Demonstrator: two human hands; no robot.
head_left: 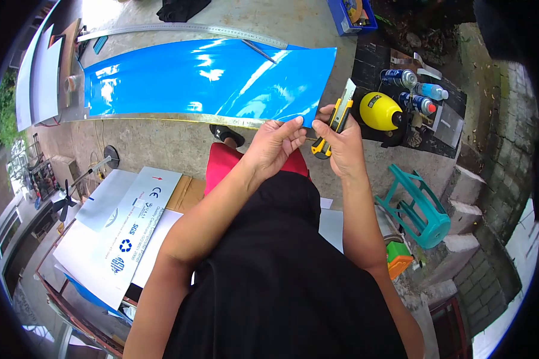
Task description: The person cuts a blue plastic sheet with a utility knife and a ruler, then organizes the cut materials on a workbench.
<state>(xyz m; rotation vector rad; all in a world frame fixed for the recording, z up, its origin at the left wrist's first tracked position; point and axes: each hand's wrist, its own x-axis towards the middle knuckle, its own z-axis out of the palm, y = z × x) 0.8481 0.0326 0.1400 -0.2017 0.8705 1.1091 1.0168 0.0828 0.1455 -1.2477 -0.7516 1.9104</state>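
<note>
A glossy blue sheet [162,78] lies across the work table, its near right corner between my hands. My left hand [276,143] pinches that corner between thumb and fingers. In my right hand [346,143] is a yellow and black utility knife [339,119], its blade out and pointing away from me. The right thumb reaches toward the same corner of the sheet. On the sheet's far edge rests a dark pen-like tool [258,51], beside a long metal ruler [191,28].
Spray cans [398,78], a water bottle [432,91] and a yellow round container [378,111] stand at the table's right end. A blue bin [352,18] sits behind. A green plastic stool [419,206] is on my right; printed panels [123,239] lie on my left.
</note>
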